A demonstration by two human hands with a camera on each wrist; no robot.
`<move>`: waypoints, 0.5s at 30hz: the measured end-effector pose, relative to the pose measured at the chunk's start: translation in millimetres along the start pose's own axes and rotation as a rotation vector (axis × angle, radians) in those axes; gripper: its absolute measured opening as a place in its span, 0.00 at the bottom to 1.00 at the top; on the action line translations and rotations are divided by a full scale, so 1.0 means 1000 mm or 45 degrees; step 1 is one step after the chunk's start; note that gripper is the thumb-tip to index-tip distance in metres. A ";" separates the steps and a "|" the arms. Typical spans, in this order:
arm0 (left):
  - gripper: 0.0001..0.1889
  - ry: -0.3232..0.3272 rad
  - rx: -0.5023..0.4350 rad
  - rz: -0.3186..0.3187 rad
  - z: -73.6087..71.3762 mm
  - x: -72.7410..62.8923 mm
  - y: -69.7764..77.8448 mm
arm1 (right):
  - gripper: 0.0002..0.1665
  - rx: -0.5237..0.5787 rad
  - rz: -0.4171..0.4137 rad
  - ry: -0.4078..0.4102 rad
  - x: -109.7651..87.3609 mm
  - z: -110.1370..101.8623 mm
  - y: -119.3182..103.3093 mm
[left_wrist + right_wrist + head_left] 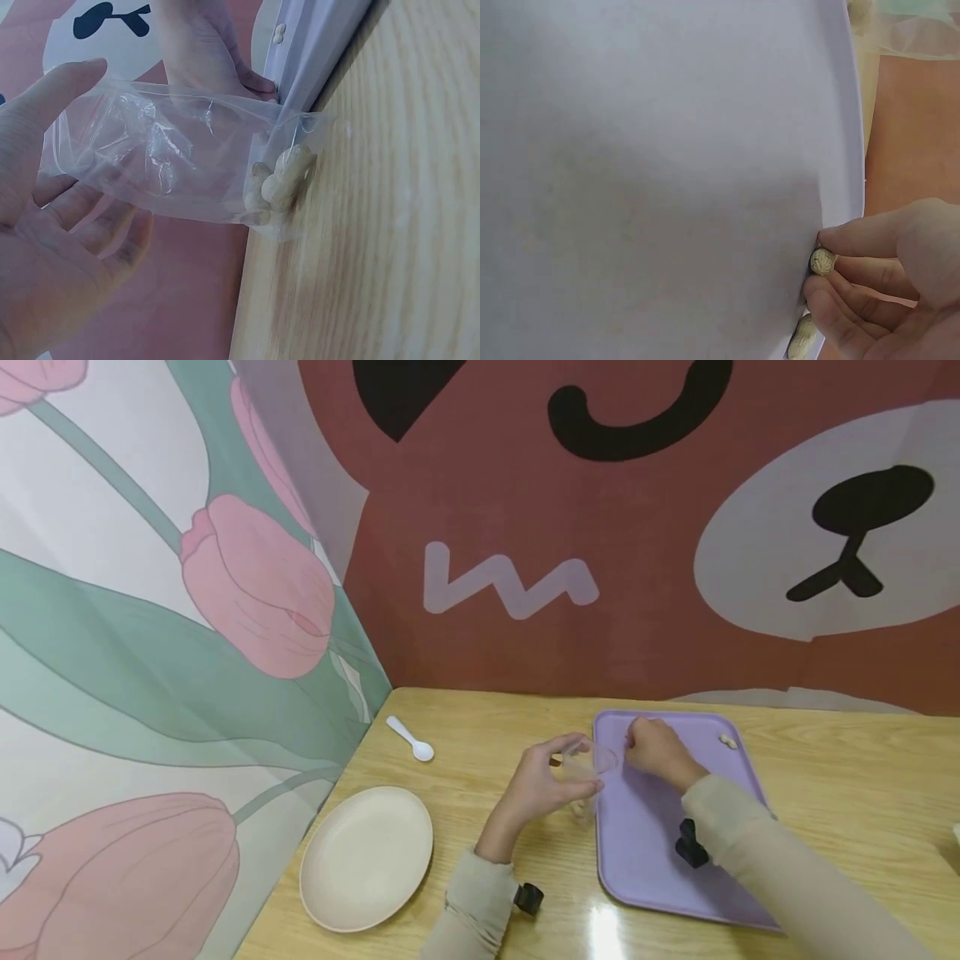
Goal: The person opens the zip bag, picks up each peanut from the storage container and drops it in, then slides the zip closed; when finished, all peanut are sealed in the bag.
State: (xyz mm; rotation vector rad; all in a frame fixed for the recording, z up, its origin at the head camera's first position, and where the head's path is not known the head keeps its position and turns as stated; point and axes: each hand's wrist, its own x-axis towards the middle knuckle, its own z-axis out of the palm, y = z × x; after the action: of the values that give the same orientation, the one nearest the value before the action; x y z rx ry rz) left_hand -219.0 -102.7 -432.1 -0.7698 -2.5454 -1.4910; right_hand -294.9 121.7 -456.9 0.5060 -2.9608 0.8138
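My left hand [534, 783] holds a clear plastic bag [187, 142] by its mouth, thumb on one side and fingers on the other, just beside the left edge of the purple tray [645, 852]. Several peanuts [289, 176] lie in the bottom of the bag. Over the far part of the tray is my right hand [662, 750]. In the right wrist view its thumb and fingers pinch a peanut [823, 261] against the tray's rim. A second peanut [802, 339] rests along that same rim, at the far right corner in the head view.
On the wooden table, a round cream plate [367, 860] stands left of my left arm. Behind it lies a white spoon [411, 739]. Printed cloths with a bear face [510, 652] and tulips [255, 585] hang at the back and left.
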 end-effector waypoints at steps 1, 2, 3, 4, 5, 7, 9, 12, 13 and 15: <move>0.32 -0.002 -0.002 -0.004 0.000 0.000 0.000 | 0.21 -0.004 -0.004 0.001 -0.001 0.000 0.000; 0.32 -0.004 -0.007 -0.009 0.001 -0.001 0.000 | 0.21 -0.006 -0.010 0.003 -0.001 -0.001 -0.001; 0.33 -0.006 -0.011 -0.011 0.001 -0.001 0.000 | 0.21 -0.006 -0.018 0.002 -0.002 -0.002 -0.001; 0.33 -0.009 -0.012 -0.012 0.001 -0.002 0.000 | 0.22 -0.006 -0.026 0.003 -0.002 -0.004 -0.002; 0.33 -0.011 -0.012 -0.014 0.001 -0.002 0.000 | 0.22 -0.006 -0.041 0.006 -0.003 -0.006 -0.003; 0.32 -0.011 -0.010 -0.013 0.001 -0.002 0.000 | 0.22 0.004 -0.057 0.002 -0.003 -0.013 -0.007; 0.32 -0.009 -0.005 -0.018 0.000 -0.003 0.001 | 0.20 0.015 -0.071 0.006 -0.002 -0.023 -0.013; 0.32 -0.007 0.005 -0.025 -0.001 -0.003 0.001 | 0.08 0.020 -0.079 0.014 -0.002 -0.040 -0.026; 0.32 -0.009 0.006 -0.022 -0.001 -0.002 0.001 | 0.04 0.019 -0.092 0.025 -0.002 -0.045 -0.031; 0.32 -0.012 0.007 -0.019 -0.002 -0.002 0.001 | 0.07 0.028 -0.106 0.039 -0.002 -0.055 -0.043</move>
State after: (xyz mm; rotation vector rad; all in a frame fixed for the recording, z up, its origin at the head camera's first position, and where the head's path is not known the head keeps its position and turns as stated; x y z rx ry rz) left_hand -217.0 -104.5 -430.9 -0.7602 -2.5669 -1.4876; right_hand -282.1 114.9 -388.7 0.6076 -2.8841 0.8384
